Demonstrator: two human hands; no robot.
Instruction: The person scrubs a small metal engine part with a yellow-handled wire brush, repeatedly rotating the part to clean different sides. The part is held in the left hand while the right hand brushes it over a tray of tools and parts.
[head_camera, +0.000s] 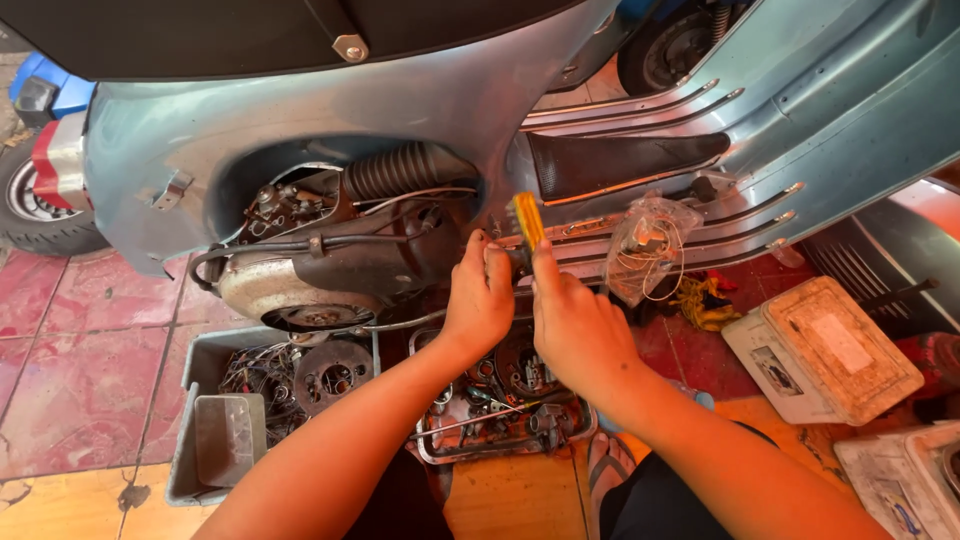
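Red tiled floor (80, 380) lies below the pale blue metal scooter (470, 90); both hands, left (478, 300) and right (575, 325), grip a yellow-handled screwdriver (527, 222) beside its open engine, steadying it.

engine (320, 265) and cables crowd the opening, parts tray (500, 400) below

Red tiled floor (80, 370) bears grey parts tray (190, 430), white case (820, 350)
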